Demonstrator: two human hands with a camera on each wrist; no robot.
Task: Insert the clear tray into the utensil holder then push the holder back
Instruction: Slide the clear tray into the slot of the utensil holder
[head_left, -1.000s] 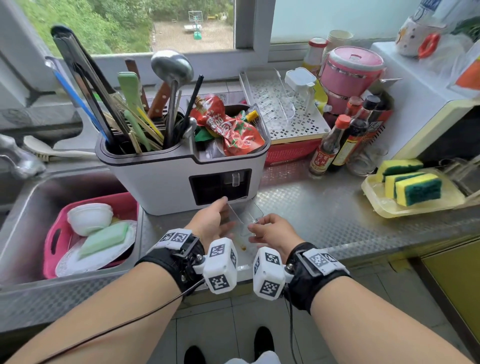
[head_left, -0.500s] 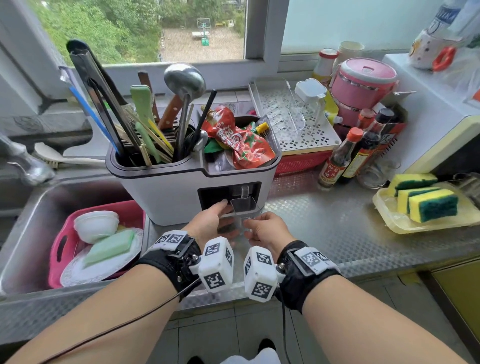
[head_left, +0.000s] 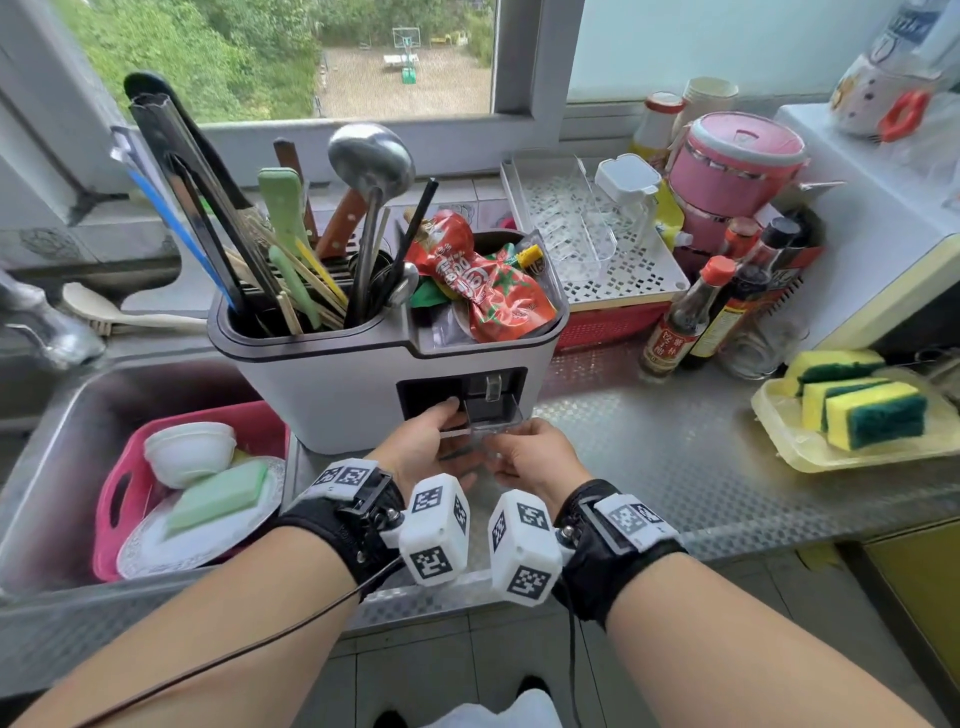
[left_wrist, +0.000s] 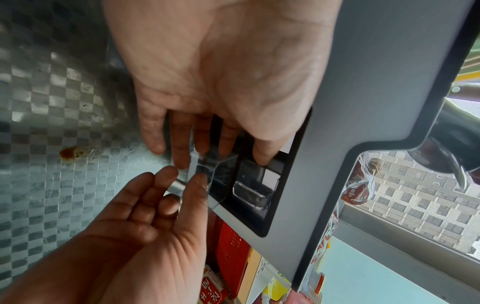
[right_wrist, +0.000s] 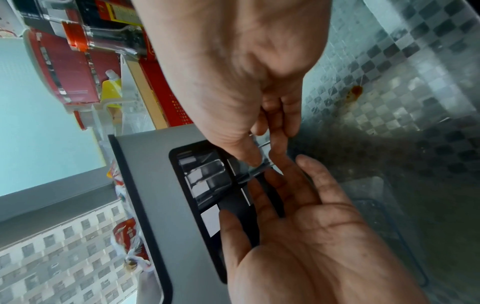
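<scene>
The white utensil holder (head_left: 322, 395) stands on the steel counter, full of utensils and sauce packets. Low on its front is a black-framed slot (head_left: 431, 395). The clear tray (head_left: 493, 418) sits partly inside the slot, with its near end sticking out. My left hand (head_left: 447, 423) lies at the tray's left side, fingers (left_wrist: 182, 148) straight beneath it and thumb reaching to the slot. My right hand (head_left: 519, 441) pinches the tray's near edge (right_wrist: 259, 166) between thumb and fingers. In the right wrist view the left palm (right_wrist: 324, 246) is flat and open.
A sink with a pink basin (head_left: 119, 467) of dishes lies to the left. Sauce bottles (head_left: 685, 322) and a red rack with a white perforated tray (head_left: 623, 280) stand behind and right of the holder. Sponges in a yellow dish (head_left: 779, 441) sit far right. A brown stain (left_wrist: 68, 152) marks the counter.
The tray lay on the counter before the slot; both hands have moved forward with it and most of it has slid into the slot.
</scene>
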